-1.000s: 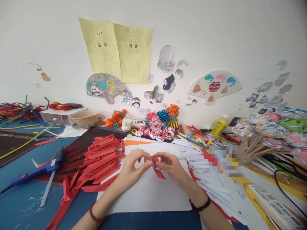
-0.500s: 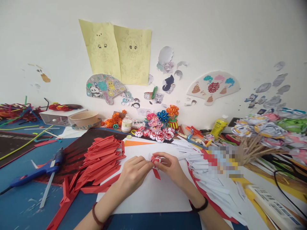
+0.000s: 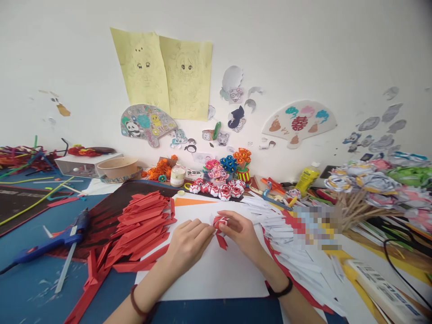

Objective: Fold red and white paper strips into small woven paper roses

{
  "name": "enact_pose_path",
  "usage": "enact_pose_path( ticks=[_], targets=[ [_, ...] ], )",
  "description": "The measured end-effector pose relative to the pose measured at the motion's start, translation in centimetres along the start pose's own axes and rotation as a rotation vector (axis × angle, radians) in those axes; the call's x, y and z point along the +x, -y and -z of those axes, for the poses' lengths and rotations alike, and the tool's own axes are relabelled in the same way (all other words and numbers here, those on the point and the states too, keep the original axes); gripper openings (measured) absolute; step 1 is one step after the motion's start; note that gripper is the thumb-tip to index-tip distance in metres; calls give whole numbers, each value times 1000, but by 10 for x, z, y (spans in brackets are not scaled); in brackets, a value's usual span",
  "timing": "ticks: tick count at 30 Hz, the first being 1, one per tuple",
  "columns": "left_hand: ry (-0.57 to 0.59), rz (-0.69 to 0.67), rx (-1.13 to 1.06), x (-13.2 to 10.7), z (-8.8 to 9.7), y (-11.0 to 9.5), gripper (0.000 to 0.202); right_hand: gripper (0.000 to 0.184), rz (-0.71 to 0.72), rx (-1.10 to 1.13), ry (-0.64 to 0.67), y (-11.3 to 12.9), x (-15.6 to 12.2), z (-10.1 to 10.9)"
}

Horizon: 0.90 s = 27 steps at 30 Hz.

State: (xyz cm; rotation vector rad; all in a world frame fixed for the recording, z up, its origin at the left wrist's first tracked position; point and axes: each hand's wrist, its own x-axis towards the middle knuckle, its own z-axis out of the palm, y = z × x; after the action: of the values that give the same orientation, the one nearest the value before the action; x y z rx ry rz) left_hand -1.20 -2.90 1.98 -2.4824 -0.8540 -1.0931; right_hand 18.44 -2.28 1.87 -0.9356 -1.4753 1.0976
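Over the white sheet [image 3: 216, 279], a small red and white folded-paper flower [image 3: 220, 221] is held between my two hands. A loose red paper strip tail [image 3: 222, 242] hangs below it. My right hand [image 3: 241, 229] curls its thumb and fingers around the flower's right side. My left hand [image 3: 191, 238] is closed, its fingertips pinching at the flower's left edge; exactly what they grip there is partly hidden. To the left lies a pile of folded red paper strips [image 3: 143, 225]. Folded white paper strips [image 3: 297, 265] spread out to the right.
Several finished red and white paper flowers [image 3: 225, 192] sit at the back, near a glass jar [image 3: 177, 175]. A blue glue gun [image 3: 67, 236] lies at left. At right are a yellow bottle [image 3: 307, 177], paper flowers on sticks [image 3: 374, 184] and a white power strip [image 3: 381, 288].
The flower has turned slightly in my fingers, showing more of its red and white side. The hanging red strip has shifted a little. Both hands stay in nearly the same place.
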Motion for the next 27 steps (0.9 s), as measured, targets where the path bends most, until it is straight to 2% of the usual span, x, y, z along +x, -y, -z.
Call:
enact_pose_path(
  ticks=[5, 7, 9, 11, 14, 17, 20, 23, 25, 27],
  targets=[
    [67, 283, -132, 1, -2, 1, 13, 50, 8, 5, 69, -5, 5, 7],
    [82, 336, -156, 3, 0, 2, 14, 50, -4, -23, 75, -9, 7, 10],
    [78, 284, -136, 6, 4, 3, 22, 49, -23, -66, 52, -13, 9, 13],
    [108, 151, -68, 9, 7, 1, 30, 49, -42, -103, 23, -16, 10, 14],
    [186, 5, 53, 10, 7, -3, 29, 49, -65, -176, -11, -18, 9, 11],
    [160, -15, 78, 9, 2, -7, 19, 45, -75, -265, -45, -17, 7, 5],
    [122, 6, 14, 8, 1, -8, 12, 43, -67, -316, -62, -12, 5, 3],
    [104, 82, -64, 8, 2, -5, 13, 40, 33, -377, -128, -1, 4, 6],
    [78, 144, -94, 9, 4, -3, 14, 33, 210, -475, -193, 8, 2, 9],
    [54, 188, -110, 10, 5, -1, 14, 21, 392, -555, -139, 15, 0, 10]
  ],
)
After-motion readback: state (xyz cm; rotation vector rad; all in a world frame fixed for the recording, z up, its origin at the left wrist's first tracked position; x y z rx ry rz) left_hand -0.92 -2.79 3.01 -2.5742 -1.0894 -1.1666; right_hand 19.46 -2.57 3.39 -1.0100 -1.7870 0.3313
